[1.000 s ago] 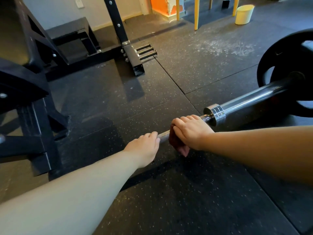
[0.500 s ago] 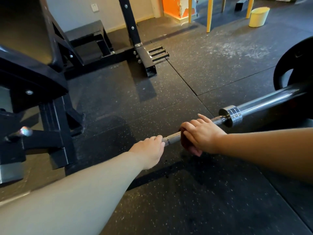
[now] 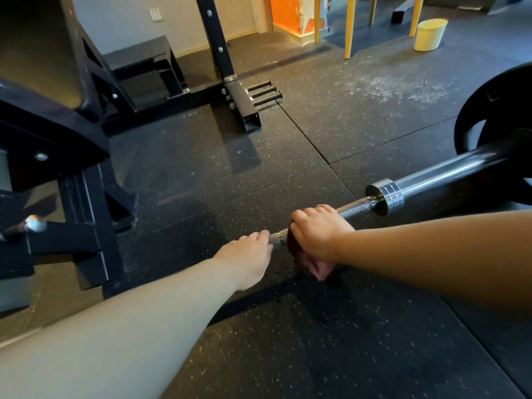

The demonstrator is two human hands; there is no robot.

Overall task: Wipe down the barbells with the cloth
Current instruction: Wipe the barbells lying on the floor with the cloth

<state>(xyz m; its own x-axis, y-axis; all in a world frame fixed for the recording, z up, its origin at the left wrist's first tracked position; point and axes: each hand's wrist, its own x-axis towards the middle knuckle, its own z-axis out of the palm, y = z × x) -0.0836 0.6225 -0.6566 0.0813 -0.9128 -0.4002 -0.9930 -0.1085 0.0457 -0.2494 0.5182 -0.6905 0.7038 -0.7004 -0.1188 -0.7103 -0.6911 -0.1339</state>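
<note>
Centrally, the right hand (image 3: 316, 234) clasps a reddish cloth (image 3: 315, 267) around the barbell (image 3: 431, 180) shaft, its tail hanging below the palm. The left hand (image 3: 247, 257) sits just beside it, fingers curled over the shaft. Barbell: chrome, ringed collar, black plate (image 3: 486, 116), above the floor (image 3: 288, 341). The plate's mark is unreadable.

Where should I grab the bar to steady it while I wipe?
Grip the bar on its thin bare stretch between the cloth and the collar, from above, palm down. It is a slim round rod lying low over the floor, so fingers wrap it; the sleeve past the collar is thicker.
</note>
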